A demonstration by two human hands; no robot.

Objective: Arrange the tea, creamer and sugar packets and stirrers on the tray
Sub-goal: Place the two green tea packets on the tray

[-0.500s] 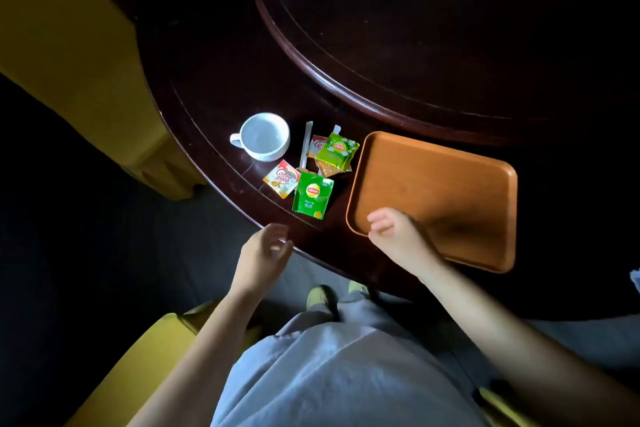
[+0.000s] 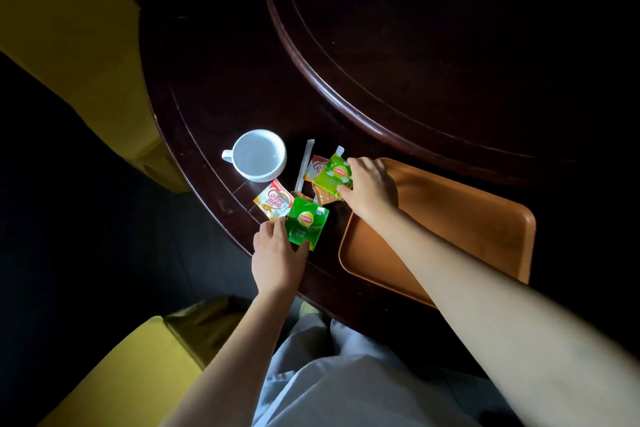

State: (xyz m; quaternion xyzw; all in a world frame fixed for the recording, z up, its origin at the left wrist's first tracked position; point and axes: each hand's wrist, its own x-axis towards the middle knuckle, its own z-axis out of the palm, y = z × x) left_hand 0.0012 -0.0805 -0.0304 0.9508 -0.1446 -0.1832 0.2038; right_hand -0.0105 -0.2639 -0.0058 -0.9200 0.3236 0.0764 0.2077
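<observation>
Head view, nearest first: the left hand pinches the dark green tea packet at its near edge, lifting it off the table. At two o'clock, the right hand grips the light green tea packet, likely because the tray lies just beside it. Farther off, creamer packet, stirrer and cup wait.

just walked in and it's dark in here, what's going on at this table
A seated person is sorting drink packets beside a brown tray that holds nothing visible yet. The left hand grips the dark green Lipton tea packet, and the right hand grips the lighter green Lipton packet. A Coffee mate creamer packet, a wrapped stirrer and a white cup sit on the table.
</observation>
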